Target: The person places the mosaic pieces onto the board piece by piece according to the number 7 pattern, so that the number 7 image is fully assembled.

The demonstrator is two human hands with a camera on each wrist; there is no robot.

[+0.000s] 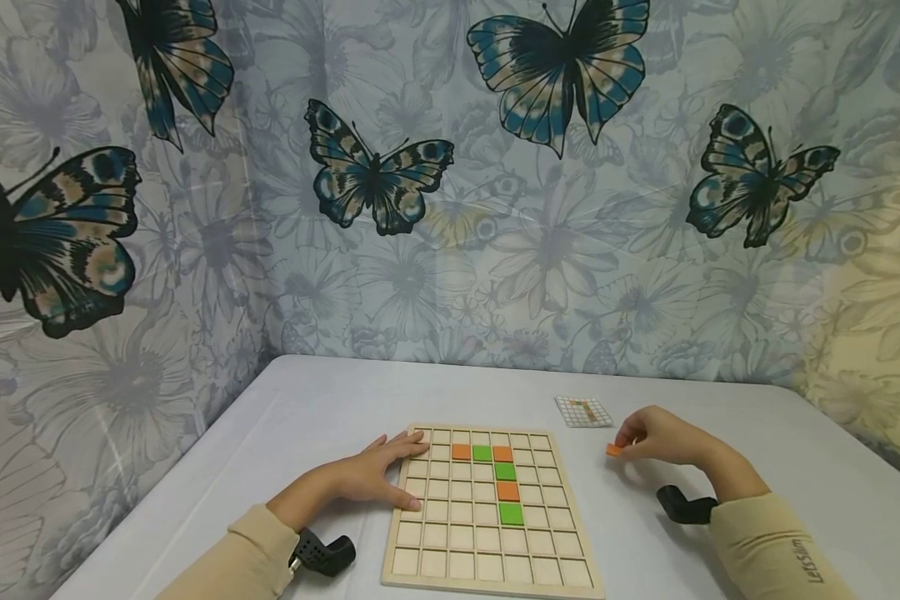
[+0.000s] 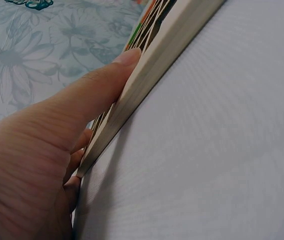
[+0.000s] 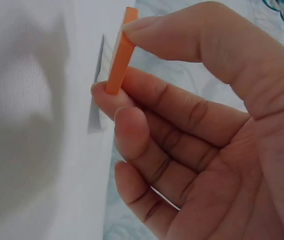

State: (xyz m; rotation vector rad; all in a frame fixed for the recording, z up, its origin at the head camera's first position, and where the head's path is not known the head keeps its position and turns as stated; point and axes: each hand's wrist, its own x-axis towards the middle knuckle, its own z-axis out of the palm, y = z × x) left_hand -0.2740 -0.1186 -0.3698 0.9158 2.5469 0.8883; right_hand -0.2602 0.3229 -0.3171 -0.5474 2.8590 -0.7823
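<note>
A wooden grid board [image 1: 461,567] lies on the table, with orange and green square tiles in some cells: a row near the top and a column running down from its right end. My left hand [image 1: 375,475] rests on the board's left edge, fingers and thumb spread. In the left wrist view the thumb [image 2: 89,92] lies over the board's rim [image 2: 131,100]. To the right of the board, my right hand [image 1: 663,437] pinches an orange tile [image 3: 121,52] between thumb and fingertip; the other fingers curl loosely below it.
A small pattern card [image 1: 583,412] showing a grid lies behind the board, left of the right hand. White cloth covers the table [image 1: 330,392]. Walls with a butterfly print [image 1: 555,292] stand at the back and left. Black wrist devices [image 1: 686,506] sit at both wrists.
</note>
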